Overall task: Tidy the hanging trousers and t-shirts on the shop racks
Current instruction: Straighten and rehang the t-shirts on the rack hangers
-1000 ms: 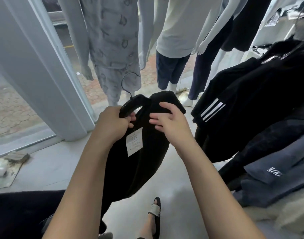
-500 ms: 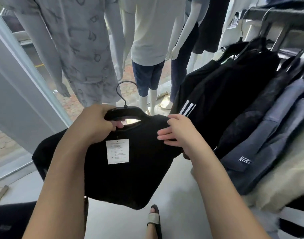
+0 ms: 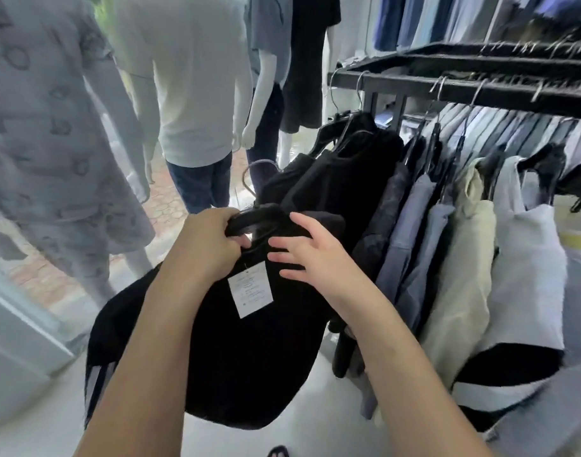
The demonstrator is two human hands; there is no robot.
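Mannequins (image 3: 190,94) stand left of the rack (image 3: 513,94) (garment (image 3: 249,357) in front, between them).

Black rack (image 3: 500,94), garments (image 3: 460,258) hanging along its rail

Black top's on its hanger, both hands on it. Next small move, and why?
Probably raise the hanger to the near end of the rail and hook it. The left hand grips it, the right hand rests flat on the black top, which is not yet racked.

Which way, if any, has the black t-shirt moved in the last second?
Yes: the black t-shirt has moved right, toward the rack; its hanger now overlaps the hanging black clothes.
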